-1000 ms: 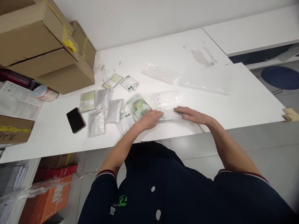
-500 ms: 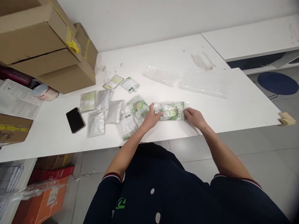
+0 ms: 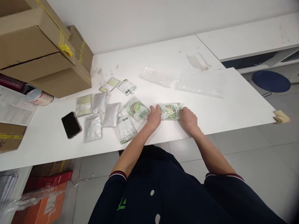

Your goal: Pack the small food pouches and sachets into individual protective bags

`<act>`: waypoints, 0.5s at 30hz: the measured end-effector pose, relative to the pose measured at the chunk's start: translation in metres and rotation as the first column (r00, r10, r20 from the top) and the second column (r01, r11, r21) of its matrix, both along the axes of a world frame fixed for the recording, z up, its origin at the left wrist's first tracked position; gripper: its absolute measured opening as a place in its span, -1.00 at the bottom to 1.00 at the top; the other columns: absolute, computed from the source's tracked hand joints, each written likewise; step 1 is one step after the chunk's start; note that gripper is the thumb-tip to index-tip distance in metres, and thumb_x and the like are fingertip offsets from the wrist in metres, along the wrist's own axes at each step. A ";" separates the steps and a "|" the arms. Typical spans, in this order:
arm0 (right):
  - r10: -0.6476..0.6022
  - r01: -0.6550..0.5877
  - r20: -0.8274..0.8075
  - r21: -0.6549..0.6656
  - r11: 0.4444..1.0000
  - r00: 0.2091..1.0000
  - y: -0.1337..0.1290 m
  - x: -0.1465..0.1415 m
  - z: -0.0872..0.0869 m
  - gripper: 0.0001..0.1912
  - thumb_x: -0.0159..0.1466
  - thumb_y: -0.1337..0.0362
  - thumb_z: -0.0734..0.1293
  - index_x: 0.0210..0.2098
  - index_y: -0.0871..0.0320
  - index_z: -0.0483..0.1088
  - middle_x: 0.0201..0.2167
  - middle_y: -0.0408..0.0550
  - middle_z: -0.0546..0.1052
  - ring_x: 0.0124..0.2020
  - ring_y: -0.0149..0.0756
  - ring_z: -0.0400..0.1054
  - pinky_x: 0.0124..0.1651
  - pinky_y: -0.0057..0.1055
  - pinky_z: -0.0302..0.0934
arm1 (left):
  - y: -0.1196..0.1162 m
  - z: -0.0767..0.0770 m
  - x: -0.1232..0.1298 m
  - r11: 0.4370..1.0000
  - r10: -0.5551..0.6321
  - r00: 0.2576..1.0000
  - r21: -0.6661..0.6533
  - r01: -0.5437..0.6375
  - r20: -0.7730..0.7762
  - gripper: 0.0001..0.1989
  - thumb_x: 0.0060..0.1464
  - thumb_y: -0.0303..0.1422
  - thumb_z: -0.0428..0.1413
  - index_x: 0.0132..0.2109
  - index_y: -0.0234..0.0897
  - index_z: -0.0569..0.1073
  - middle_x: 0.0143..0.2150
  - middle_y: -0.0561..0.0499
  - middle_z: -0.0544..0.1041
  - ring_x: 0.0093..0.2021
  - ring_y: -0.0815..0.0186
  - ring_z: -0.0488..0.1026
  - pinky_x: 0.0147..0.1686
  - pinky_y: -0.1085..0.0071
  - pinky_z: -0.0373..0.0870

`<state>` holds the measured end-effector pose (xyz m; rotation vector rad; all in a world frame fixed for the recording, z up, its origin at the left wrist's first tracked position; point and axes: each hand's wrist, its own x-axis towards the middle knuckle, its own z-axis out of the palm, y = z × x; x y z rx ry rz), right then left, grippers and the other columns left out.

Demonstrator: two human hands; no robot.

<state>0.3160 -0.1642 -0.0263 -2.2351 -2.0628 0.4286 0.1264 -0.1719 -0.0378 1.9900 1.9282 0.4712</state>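
A clear-wrapped green and white packet (image 3: 171, 111) lies on the white table (image 3: 219, 115) between my hands. My left hand (image 3: 154, 116) is closed on its left end, and my right hand (image 3: 188, 119) grips its right end. Just left of my left hand is a green printed pouch (image 3: 136, 109), with another clear-wrapped pouch (image 3: 125, 128) below it. Silvery packets (image 3: 92, 127) lie further left beside a yellowish one (image 3: 83, 105). A white spouted pouch (image 3: 126, 86) and a yellow-green packet (image 3: 109, 84) are behind them.
Clear plastic bags (image 3: 198, 84) lie flat toward the back. A black phone (image 3: 71, 124) rests at the left. Cardboard boxes (image 3: 53, 71) and a round can (image 3: 40, 97) stand at the back left. A blue stool (image 3: 271, 81) is beyond the table's right end.
My right hand has moved left and its fingers have curled round the packet's end. My left hand has turned more upright on the other end. The view has shifted slightly.
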 end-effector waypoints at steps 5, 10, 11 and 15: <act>-0.004 0.003 0.004 0.063 0.998 1.000 -0.003 0.002 -0.004 -0.51 0.40 0.14 -0.04 0.15 0.23 0.25 0.07 0.32 0.31 -0.27 0.01 0.46 -0.31 -0.12 0.27 | -0.035 0.020 0.005 0.995 -0.065 0.982 -0.088 0.050 -0.177 -0.71 0.31 -0.32 -0.09 -0.09 -0.46 0.43 -0.18 -0.31 0.40 -0.35 0.12 0.49 -0.40 0.22 0.39; 0.064 -0.064 0.024 0.022 0.998 0.998 0.001 0.008 0.001 -0.51 0.40 0.12 0.01 0.15 0.26 0.27 0.02 0.31 0.34 -0.13 0.09 0.43 -0.19 -0.10 0.28 | -0.028 0.049 0.005 0.997 -0.078 0.967 -0.013 0.077 -0.241 -0.62 0.23 -0.10 0.03 -0.21 -0.40 0.46 -0.13 -0.34 0.44 -0.04 -0.10 0.42 -0.19 0.09 0.40; 0.075 -0.076 0.026 0.015 0.997 0.997 0.003 0.008 0.002 -0.51 0.40 0.12 0.02 0.14 0.26 0.29 0.02 0.31 0.35 -0.11 0.10 0.43 -0.18 -0.10 0.28 | -0.022 0.051 0.004 0.997 -0.079 0.973 -0.029 0.074 -0.217 -0.59 0.19 -0.06 0.07 -0.17 -0.40 0.45 -0.09 -0.35 0.43 -0.01 -0.11 0.41 -0.17 0.09 0.39; 0.088 -0.088 0.032 0.020 0.996 0.996 0.009 0.006 0.004 -0.53 0.40 0.13 0.04 0.12 0.28 0.30 0.03 0.32 0.36 -0.05 0.11 0.39 -0.14 -0.12 0.26 | -0.008 0.049 0.003 0.960 -0.092 0.995 -0.270 0.077 -0.042 -0.43 0.09 0.06 0.13 -0.06 -0.40 0.36 -0.01 -0.37 0.41 -0.11 0.00 0.46 -0.25 0.25 0.34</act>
